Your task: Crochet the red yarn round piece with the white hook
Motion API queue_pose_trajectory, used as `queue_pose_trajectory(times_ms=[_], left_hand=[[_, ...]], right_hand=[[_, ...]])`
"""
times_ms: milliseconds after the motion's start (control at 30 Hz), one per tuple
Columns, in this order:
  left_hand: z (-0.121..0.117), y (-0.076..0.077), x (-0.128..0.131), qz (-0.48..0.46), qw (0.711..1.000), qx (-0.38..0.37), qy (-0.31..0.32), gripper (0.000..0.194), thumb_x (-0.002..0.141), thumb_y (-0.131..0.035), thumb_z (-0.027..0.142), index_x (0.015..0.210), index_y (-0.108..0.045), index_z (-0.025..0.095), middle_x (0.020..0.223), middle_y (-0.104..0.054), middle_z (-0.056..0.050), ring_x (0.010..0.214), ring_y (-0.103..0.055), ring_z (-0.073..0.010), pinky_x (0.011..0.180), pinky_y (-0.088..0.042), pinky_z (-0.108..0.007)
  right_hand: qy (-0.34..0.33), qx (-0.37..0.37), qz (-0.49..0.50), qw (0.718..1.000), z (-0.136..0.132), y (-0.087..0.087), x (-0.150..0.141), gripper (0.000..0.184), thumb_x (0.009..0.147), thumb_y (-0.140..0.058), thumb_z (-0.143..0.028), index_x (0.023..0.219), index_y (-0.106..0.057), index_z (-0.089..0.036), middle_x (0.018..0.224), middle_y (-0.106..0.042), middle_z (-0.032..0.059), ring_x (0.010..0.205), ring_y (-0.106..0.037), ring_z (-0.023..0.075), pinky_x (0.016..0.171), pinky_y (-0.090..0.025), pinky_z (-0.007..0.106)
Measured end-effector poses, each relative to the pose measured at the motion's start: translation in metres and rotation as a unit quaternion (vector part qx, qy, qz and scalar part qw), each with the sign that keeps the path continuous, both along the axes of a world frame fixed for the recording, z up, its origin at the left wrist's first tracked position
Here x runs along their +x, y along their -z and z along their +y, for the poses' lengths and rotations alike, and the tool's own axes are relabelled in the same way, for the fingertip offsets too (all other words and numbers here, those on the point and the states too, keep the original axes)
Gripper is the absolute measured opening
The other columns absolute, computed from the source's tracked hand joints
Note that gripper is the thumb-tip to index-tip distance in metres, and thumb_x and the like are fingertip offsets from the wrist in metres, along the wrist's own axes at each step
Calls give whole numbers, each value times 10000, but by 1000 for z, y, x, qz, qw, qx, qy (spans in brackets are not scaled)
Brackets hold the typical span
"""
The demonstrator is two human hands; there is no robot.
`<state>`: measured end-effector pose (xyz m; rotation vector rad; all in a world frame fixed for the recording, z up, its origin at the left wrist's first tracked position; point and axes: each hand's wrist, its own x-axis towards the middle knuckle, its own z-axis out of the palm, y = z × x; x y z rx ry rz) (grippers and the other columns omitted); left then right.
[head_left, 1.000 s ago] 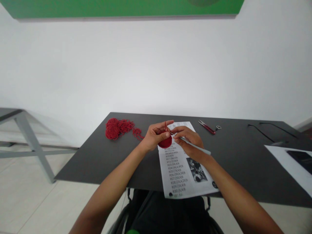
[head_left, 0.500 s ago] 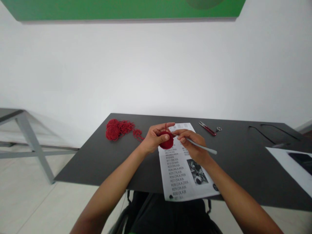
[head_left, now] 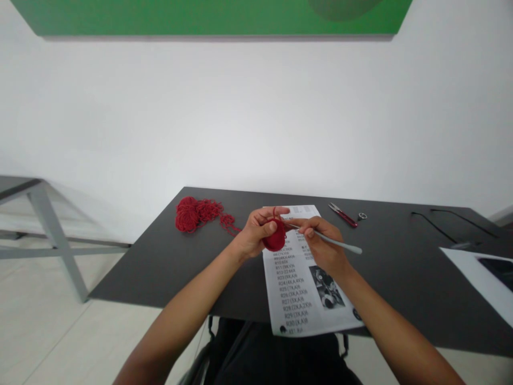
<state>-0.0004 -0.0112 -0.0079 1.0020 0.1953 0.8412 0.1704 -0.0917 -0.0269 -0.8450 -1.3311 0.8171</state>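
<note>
Between thumb and fingers, my left hand (head_left: 257, 231) grips a round red crochet piece (head_left: 274, 238), and a strand of red yarn loops over its raised forefinger. My right hand (head_left: 324, 241) holds a crochet hook (head_left: 340, 244) with a pale grey handle, much like a pencil. The hook's thin metal tip reaches the upper right edge of the piece; whether it passes through a stitch is too small to tell. A loose red yarn ball (head_left: 187, 215) lies at the table's back left, its tangled strand trailing toward my left hand.
Under my hands a printed pattern sheet (head_left: 290, 291) lies on the dark table (head_left: 224, 283). Red-handled thread snips (head_left: 343, 215) with a small ring (head_left: 362, 216) lie behind my right hand. Eyeglasses (head_left: 460, 243) and a white paper (head_left: 476, 272) with a dark phone-like object (head_left: 499, 270) are at right.
The crochet piece has turned slightly in my left hand, showing more of its flat side. My right hand and the hook have shifted a little to the right. The camera view has moved slightly.
</note>
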Motion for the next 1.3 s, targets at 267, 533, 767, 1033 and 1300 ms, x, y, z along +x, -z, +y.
queue_pose_trajectory(times_ms=[267,533,767,1033,1300], left_hand=[[-2,5,2,-23,995,-72,62,543,553,-971,426,983,-755,174,795,-789,-44,630,-724,-139,616,-576,-218],[8,9,7,69,991,87,-79,493,604,-951,342,1020,-782,139,829,-786,-68,676,-689,-143,652,-525,-243],[0,17,16,139,962,176,-155,604,681,-898,379,1214,-739,144,795,-741,-27,710,-636,-131,707,-509,-250],[3,18,18,103,981,118,-115,607,775,-832,415,1308,-685,164,806,-719,-18,714,-625,-116,705,-476,-244],[6,16,19,70,979,118,-147,456,718,-883,334,1119,-779,144,705,-670,12,629,-569,-86,630,-436,-225]], right_hand=[[-62,-41,166,983,6,-9,-17,323,863,-714,-557,807,-612,-257,1025,-799,49,930,-766,260,880,-620,470],[-6,-20,137,990,14,3,-14,308,881,-700,-561,868,-626,-263,1074,-778,39,1022,-736,235,954,-591,455],[102,33,-6,994,15,8,-9,197,890,-729,-456,892,-721,-259,1000,-740,33,969,-693,196,896,-572,356],[126,7,15,992,18,11,-8,136,847,-788,-374,909,-749,-259,969,-758,26,934,-702,198,905,-563,359],[89,-9,153,984,25,17,-4,191,795,-843,-373,909,-742,-258,969,-748,4,898,-702,158,860,-559,306]])
